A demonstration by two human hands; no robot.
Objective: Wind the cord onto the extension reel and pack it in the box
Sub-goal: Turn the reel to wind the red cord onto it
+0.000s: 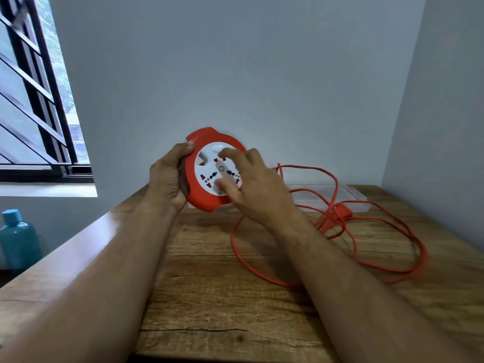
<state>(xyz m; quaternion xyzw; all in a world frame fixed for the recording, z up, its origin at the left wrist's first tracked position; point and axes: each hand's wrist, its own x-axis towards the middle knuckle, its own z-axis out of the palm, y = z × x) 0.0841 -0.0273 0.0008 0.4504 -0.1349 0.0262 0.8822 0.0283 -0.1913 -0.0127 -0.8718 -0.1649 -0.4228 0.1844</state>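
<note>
Fingers [167, 174] left clamp reel [207, 200] | right [230, 155] spread on face | box [353, 197] unclear

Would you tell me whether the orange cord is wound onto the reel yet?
Mostly unwound: the cord sprawls in loose loops across the table.

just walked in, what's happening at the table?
A person is winding up an extension reel. The left hand grips its red rim and holds it up off the wooden table. The right hand is on the white socket face, blurred, apparently turning it. Most of the orange cord lies loose in loops on the table to the right. A clear plastic box sits behind the cord by the wall; nothing is packed yet.
</note>
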